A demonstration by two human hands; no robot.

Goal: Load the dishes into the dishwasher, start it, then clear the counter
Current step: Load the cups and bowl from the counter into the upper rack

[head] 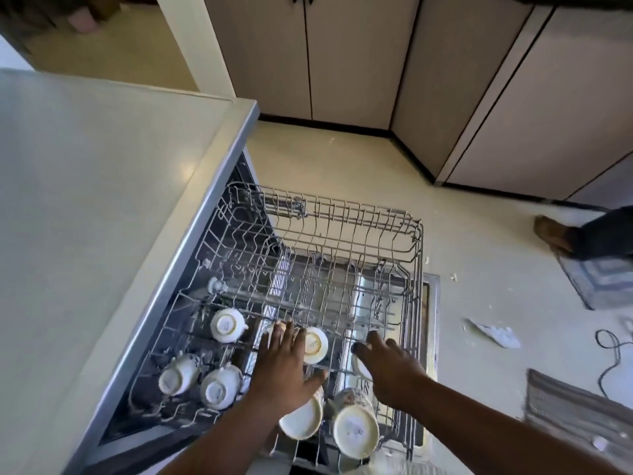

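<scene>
The dishwasher's upper wire rack (pixel 342 209) is pulled out over the open door (pixel 432 303). Several white cups stand upside down in its near half, among them one (pixel 227 325) at the left, one (pixel 317 344) in the middle and a large one (pixel 356 430) at the front. My left hand (pixel 284 366) reaches into the rack with straight fingers, its fingertips over a partly hidden cup (pixel 274 329). To the right, my right hand (pixel 390 368) curls down around a white cup (pixel 361 367), which it mostly covers.
The pale counter (pixel 85 200) runs along the left, above the dishwasher. Cabinet doors (pixel 308 56) close off the back and right. On the floor lie a paper scrap (pixel 496 332), a black cable (pixel 613 354) and two mats (pixel 603 282). Another person's foot (pixel 555 234) stands at the right.
</scene>
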